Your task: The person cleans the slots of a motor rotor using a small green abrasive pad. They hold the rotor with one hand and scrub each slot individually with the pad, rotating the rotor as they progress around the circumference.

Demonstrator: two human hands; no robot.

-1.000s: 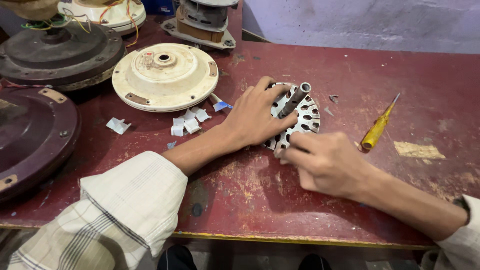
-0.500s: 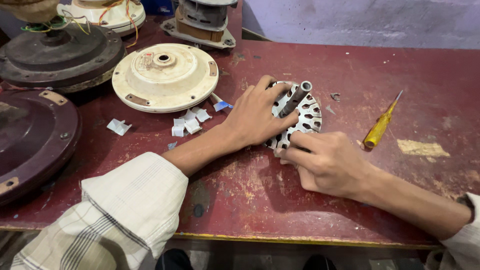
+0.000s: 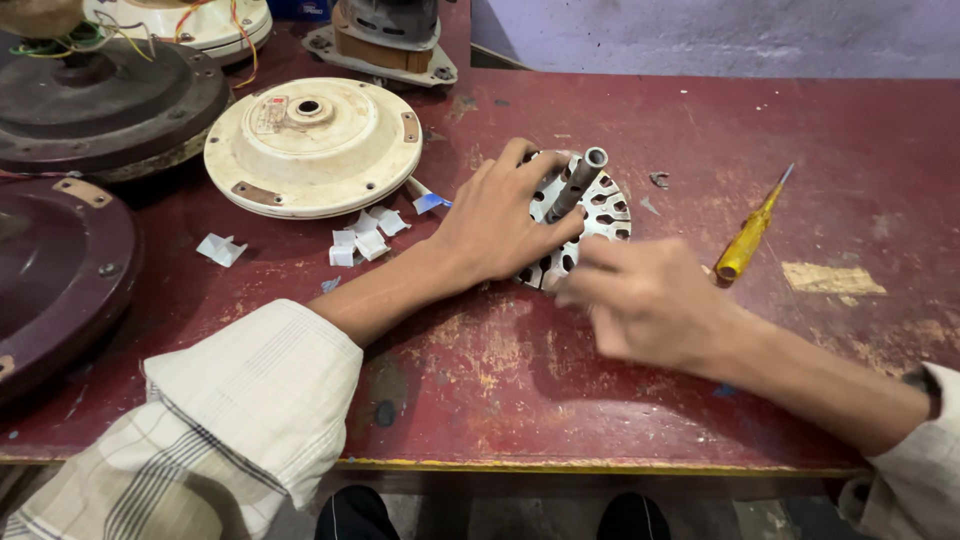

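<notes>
So the slotted metal core [image 3: 585, 222] with the shaft [image 3: 577, 183] sticking up sits mid-bench on the red table [image 3: 700, 400], and both hands are on it. Left hand [image 3: 500, 222] lies flat over its left half, fingers spread and curled round the rim, pinning it down, same as half a second ago. That hand basically hasn't budged.

The right hand [image 3: 650, 300] is what changed. A second ago it was resting quietly at the core's lower right edge, fingers bunched at the rim. Now it's blurred, so it's moving, and it looks a touch further off the edge, fingertips pointing left at the bottom of the core. Fingers look loosely bunched, but with the blur I can't tell if they're pinching something small or just empty. My guess is it's working something into or out of one of the slots while the left steadies the piece.

Everything else is as it was: yellow screwdriver [image 3: 752, 232] lies untouched just right of the core, little white paper bits [image 3: 365, 236] sit to the left, cream fan cover [image 3: 312, 145] behind them, dark covers [image 3: 100, 100] stacked at the far left.
</notes>
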